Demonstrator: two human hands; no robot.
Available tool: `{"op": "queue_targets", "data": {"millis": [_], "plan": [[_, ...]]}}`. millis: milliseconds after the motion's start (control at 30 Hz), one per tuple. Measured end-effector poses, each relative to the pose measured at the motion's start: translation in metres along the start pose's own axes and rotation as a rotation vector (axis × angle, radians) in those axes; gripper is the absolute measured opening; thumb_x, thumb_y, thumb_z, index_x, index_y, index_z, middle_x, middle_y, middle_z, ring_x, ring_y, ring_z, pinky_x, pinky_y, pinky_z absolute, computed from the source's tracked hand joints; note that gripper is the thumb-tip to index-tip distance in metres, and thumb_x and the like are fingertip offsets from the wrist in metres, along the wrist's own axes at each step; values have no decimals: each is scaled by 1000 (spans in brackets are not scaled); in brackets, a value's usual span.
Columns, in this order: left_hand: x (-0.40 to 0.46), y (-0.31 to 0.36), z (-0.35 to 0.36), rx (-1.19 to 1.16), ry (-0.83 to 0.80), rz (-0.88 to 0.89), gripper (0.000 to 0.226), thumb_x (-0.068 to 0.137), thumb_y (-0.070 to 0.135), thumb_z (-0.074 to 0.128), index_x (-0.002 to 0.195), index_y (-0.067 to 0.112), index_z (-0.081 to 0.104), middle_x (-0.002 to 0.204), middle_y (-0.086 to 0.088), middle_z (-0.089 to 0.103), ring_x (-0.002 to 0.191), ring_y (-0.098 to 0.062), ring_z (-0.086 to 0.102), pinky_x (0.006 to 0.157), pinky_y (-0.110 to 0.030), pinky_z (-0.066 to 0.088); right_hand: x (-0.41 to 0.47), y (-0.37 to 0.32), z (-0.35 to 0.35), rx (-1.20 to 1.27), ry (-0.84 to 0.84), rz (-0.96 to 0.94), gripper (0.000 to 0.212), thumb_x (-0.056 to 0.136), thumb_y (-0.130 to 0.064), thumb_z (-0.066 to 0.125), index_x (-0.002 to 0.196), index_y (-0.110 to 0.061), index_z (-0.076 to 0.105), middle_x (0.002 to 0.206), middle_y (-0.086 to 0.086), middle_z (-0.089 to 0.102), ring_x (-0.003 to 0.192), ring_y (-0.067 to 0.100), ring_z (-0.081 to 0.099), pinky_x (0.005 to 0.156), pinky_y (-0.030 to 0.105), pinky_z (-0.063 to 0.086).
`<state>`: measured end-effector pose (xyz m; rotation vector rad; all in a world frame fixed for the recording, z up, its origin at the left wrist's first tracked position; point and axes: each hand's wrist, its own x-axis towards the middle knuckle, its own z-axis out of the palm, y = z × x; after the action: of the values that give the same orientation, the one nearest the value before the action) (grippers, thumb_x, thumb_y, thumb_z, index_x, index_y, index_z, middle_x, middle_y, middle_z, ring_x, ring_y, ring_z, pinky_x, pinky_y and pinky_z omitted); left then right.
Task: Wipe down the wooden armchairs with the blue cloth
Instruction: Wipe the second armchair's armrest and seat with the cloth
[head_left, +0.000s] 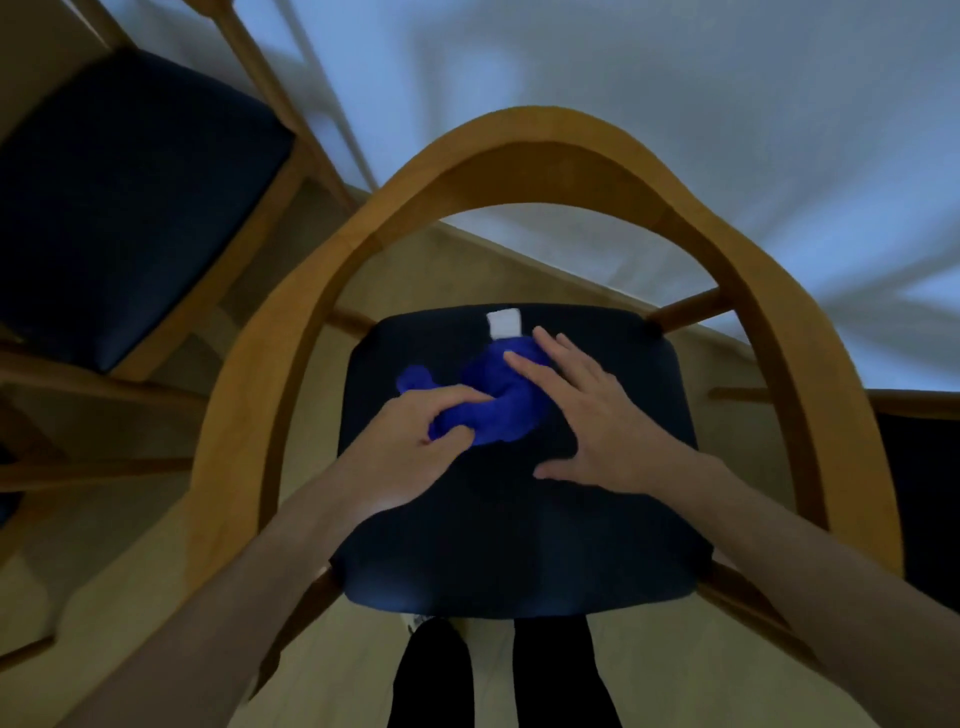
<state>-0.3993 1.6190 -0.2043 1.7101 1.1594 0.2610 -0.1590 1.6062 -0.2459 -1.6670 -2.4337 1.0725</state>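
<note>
Pale wall (675, 130) behind — beige floor (130, 597), dark trouser legs (561, 675) below.

the dark seat (519, 545) carried a bunched blue cloth (498, 400) near its far edge, a white tag (504, 323) just beyond.

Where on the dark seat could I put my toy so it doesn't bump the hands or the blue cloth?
The near part of the dark seat, between the hands and the front edge, is bare. So is the far right corner by the wooden armrest. The middle is crowded: the left hand pinches the blue cloth, the right hand lies flat on it, and a white tag sits behind.
</note>
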Motion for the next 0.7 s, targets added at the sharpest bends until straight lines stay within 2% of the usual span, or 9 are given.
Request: {"op": "queue_targets", "data": {"millis": [67,133,200,233,267,367,500,600,700], "plan": [[2,-6,-12,79,-51,-21,37,88,40,47,110,69,46,109,33,57,109,14,49,98,1,18,16,-3,-1,29,-22,15,76,73,-46,80,137,-43,39,160,-9,22,150,14,5,117,46,4],[7,-13,-23,177,-126,-36,39,93,31,48,119,60,45,110,26,61,114,17,45,111,-14,-4,32,-4,-4,34,38,37,38,78,-40,77,104,-45,49,137,-12,52,141,11,34,117,44,23],[16,-18,-33,286,-110,-69,39,96,24,49,124,50,45,105,17,64,101,5,57,113,-26,22,45,-2,-18,77,6,89,35,81,-35,74,91,-46,42,106,-16,62,107,6,60,92,30,49],[23,-19,-37,316,-92,-98,36,96,24,49,126,45,46,102,14,64,93,1,59,99,-24,40,50,1,-27,97,-23,109,36,82,-33,73,91,-47,41,96,-16,60,91,3,61,76,23,50],[30,-19,-40,336,-76,-125,33,97,24,49,125,40,48,100,12,63,87,-2,60,81,-20,46,55,4,-36,82,-38,108,37,83,-32,73,93,-48,41,92,-17,58,84,1,59,69,20,47],[56,-20,-45,387,22,-124,22,95,22,51,114,33,56,87,14,59,79,1,56,63,-14,33,67,16,-59,-29,0,69,32,86,-30,71,107,-43,51,95,-19,56,84,0,55,74,22,47],[76,-24,-35,438,246,25,23,90,18,58,110,29,60,84,18,57,75,5,52,74,-12,32,67,31,-63,-109,226,61,25,86,-23,71,108,-30,61,91,-15,55,84,5,53,82,29,47],[74,-43,-6,462,250,31,41,88,12,60,127,23,58,118,2,64,110,-14,59,95,-26,35,54,40,-32,-86,142,133,27,87,-23,69,111,-30,59,103,-12,61,95,6,57,89,30,48],[57,-68,36,427,85,-52,38,90,11,59,126,24,59,120,2,64,111,-13,60,103,-32,41,32,50,19,-41,-15,174,28,89,-24,66,116,-29,60,112,-7,63,101,9,59,94,33,49]]}}
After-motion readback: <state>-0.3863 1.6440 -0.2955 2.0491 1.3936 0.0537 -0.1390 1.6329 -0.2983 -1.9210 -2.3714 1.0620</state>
